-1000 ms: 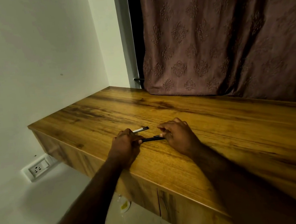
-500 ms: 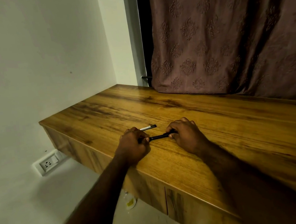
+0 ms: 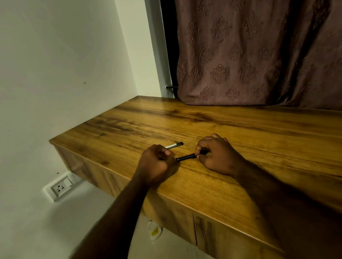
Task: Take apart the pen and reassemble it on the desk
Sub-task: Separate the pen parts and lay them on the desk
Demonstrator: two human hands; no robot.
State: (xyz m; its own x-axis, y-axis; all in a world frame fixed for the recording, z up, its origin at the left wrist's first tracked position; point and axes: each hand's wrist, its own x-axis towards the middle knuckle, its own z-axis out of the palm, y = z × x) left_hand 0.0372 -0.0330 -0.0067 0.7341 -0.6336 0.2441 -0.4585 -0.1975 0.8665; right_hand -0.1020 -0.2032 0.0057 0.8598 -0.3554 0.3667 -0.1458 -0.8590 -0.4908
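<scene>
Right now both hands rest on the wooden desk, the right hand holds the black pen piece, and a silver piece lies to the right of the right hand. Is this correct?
Not quite. In the head view the silver piece lies beside the left hand, not right of the right hand. The rest holds: both hands rest on the wooden desk and the right hand holds the black pen piece.

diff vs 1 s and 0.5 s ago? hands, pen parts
The black pen piece has come free at its left end: the left hand, which met it earlier, now sits just clear of it, fist closed; what it holds is hidden. The right hand still pinches the piece's right end. The silver part still lies on the desk behind the left hand. The camera shifted slightly.
</scene>
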